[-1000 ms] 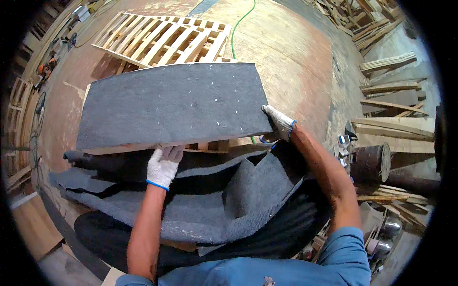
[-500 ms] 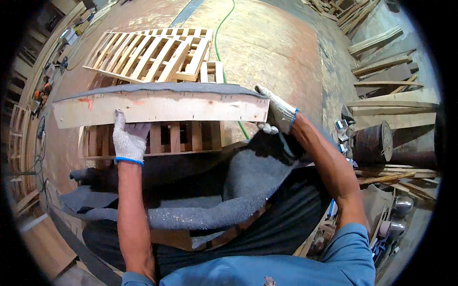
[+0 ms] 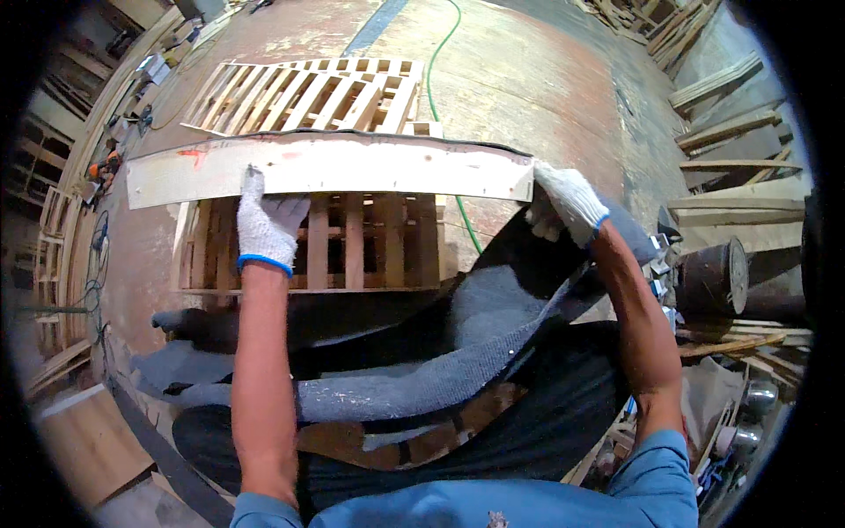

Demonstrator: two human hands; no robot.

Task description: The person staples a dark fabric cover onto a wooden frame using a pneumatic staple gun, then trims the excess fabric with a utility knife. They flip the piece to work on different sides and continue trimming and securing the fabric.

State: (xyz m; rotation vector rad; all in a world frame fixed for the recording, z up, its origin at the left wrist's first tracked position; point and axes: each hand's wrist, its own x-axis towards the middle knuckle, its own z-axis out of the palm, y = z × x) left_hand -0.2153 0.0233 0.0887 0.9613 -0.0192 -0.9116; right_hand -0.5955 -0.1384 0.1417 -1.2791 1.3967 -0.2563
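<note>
A long pale wooden board (image 3: 370, 169) spans the view in front of me, with a thin grey fabric edge along its top and red marks on its face. My left hand (image 3: 268, 227), in a white knit glove with a blue cuff, grips its lower edge left of the middle, thumb lying up the face. At the right end, my right hand (image 3: 570, 201), gloved alike, is wrapped round the corner; its fingertips are partly hidden behind it. Dark grey felt-like fabric (image 3: 387, 398) hangs below that hand and sags across my lap.
Slatted wooden frames (image 3: 299, 95) lie on the floor beyond the board, and another slatted frame (image 3: 352, 242) stands beneath it. A green hose (image 3: 431, 79) runs across the floor. To the right are a drum (image 3: 704, 277) and stacked planks (image 3: 739, 189); a wooden panel (image 3: 97, 444) lies lower left.
The board has tipped so that less of its grey top shows and its face turns up more. Both hands keep hold of it. The whole view has shifted slightly.
</note>
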